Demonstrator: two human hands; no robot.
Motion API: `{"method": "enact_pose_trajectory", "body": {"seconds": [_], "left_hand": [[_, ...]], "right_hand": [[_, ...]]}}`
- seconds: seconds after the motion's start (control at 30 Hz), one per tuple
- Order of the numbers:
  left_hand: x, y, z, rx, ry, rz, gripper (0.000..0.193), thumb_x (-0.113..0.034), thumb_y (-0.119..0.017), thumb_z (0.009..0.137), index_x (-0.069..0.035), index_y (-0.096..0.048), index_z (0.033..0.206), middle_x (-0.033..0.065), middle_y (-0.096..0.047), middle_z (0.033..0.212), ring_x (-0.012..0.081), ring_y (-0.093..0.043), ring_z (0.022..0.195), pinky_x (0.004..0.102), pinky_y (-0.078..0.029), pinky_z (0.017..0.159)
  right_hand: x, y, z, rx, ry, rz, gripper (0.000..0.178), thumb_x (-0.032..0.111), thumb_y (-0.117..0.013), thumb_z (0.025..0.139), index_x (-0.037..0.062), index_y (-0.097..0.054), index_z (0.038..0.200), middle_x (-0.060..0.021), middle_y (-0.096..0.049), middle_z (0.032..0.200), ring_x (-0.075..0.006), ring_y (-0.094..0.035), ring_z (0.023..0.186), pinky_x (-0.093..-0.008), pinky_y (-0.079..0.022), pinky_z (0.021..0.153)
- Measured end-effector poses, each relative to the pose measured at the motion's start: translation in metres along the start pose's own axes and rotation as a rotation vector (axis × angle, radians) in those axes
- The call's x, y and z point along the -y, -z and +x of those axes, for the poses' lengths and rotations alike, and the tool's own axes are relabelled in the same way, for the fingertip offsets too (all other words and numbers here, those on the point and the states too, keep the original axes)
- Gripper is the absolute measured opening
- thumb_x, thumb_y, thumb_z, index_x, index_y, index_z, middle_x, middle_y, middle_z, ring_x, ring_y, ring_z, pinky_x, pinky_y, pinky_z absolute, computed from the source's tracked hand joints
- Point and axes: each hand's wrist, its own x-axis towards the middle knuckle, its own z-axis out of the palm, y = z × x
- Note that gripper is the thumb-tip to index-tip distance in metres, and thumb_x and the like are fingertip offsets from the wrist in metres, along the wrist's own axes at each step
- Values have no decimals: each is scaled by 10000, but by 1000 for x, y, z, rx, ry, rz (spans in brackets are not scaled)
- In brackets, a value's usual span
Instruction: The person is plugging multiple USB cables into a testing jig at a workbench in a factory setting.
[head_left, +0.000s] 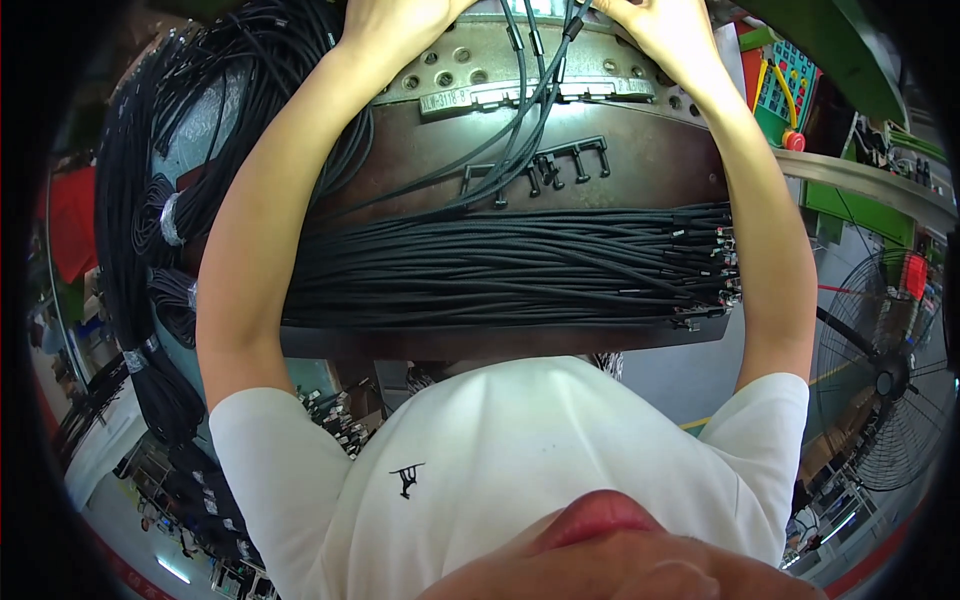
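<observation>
Both hands reach to the top edge of the picture, over a metal mould plate [440,70] with round holes. My left hand [405,22] is at the plate's left side, its fingers cut off by the picture's edge. On the other side, my right hand [665,25] has a fingertip close to the black cables [522,75]; whether it grips them is hidden. Several of these cables, with thicker black sleeves, run from the plate down over its front edge. A black plastic moulding runner [580,150] with short pegs lies just in front.
A wide row of black cables [480,265] with metal connector ends lies along the brown table [660,155]. Coiled cable bundles [150,200] hang at the left. A control panel [785,95] with a red button stands right, above a black fan [885,375].
</observation>
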Motion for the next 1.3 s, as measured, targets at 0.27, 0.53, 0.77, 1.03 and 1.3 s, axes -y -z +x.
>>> {"method": "enact_pose_trajectory", "body": {"seconds": [0.27,0.53,0.77,1.03,1.3], "left_hand": [[-33,18,15,205,180,244,368,-297,-699,837,-48,-676,1106,210,-658,1027,382,-631,928,473,-501,837],[-51,45,5,217,149,264,343,-237,-669,844,24,-646,1065,208,-672,992,387,-638,927,461,-497,851],[-142,121,-89,455,532,-801,571,-249,-630,926,28,-474,1401,208,-477,1463,320,-461,1367,409,-355,1131],[-165,120,-336,831,1135,-124,413,-226,-556,949,-3,-585,1295,226,-570,1327,384,-534,1224,448,-409,1052],[-166,107,-338,589,918,29,380,-178,-610,894,-16,-627,1237,210,-615,1257,398,-553,1176,462,-421,1015]], "right_hand": [[22,4,-10,-171,169,-308,464,382,-675,870,5,-653,1138,-213,-662,1064,-369,-628,990,-453,-482,893],[49,14,-14,-22,124,-606,443,418,-590,905,75,-656,1178,-177,-666,1134,-357,-620,1045,-489,-437,943],[31,61,-83,28,252,-223,444,176,-642,924,49,-573,1345,-160,-510,1440,-241,-467,1354,-345,-348,1100],[-46,84,-369,-347,-497,-211,511,146,-585,952,-25,-425,1406,-195,-396,1480,-331,-387,1366,-425,-315,1144],[-101,-5,-491,49,-301,-148,422,109,-616,929,27,-540,1336,-155,-555,1337,-324,-513,1214,-434,-390,1068]]}}
